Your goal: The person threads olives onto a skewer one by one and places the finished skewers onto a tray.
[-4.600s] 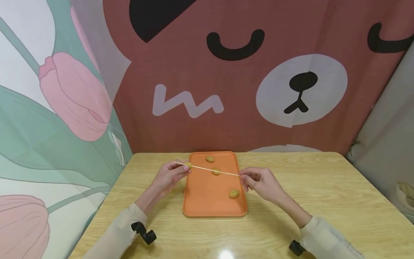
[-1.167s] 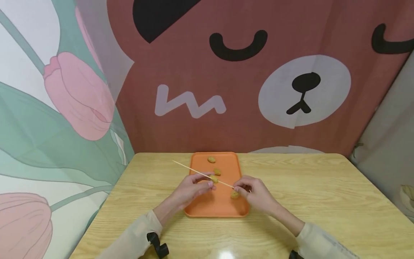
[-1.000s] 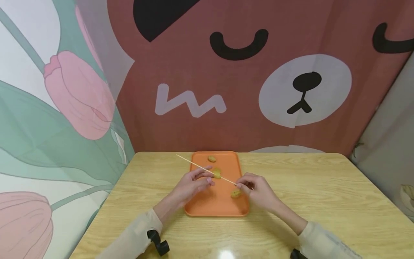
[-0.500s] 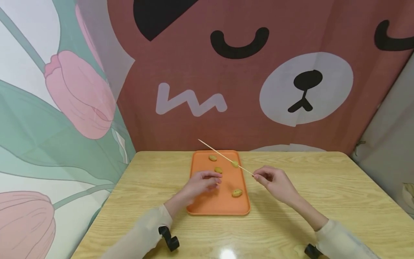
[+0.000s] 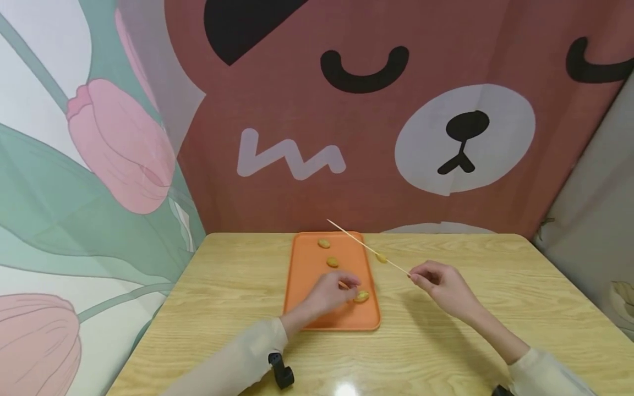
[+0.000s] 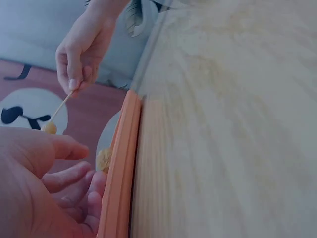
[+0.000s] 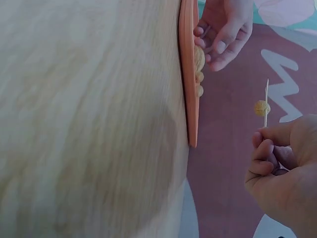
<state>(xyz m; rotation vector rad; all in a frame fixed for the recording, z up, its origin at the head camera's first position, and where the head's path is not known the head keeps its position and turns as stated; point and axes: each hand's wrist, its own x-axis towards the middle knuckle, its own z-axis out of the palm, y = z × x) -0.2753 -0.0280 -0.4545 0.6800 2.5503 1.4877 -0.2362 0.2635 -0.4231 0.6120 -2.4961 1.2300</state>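
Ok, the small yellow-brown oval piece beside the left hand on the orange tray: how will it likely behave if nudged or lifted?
The small yellow-brown oval piece may rock or roll when nudged, given its rounded sides. It's probably light: a similar yellow-brown piece sits partway along the thin pale stick without visibly bending it.

The rectangular, round-cornered tray (image 5: pixel 304 269) is plain orange. Ochre-brown are the small oval piece near its far edge (image 5: pixel 323 243) and the one by its right edge (image 5: pixel 361 297); the thin wooden stick (image 5: pixel 354 238) is pale cream. Streaky grain patterns the honey-yellow wooden table (image 5: pixel 495 291). Beyond its far edge, a russet cloth (image 5: pixel 277 99) carries a lilac zigzag (image 5: pixel 267 158) and a white oval muzzle (image 5: pixel 421 154) with black nose (image 5: pixel 467 125); off its left edge, a white-and-green cloth (image 5: pixel 74 198) shows pink tulips (image 5: pixel 121 146). The sleeves (image 5: pixel 242 352) are cream.
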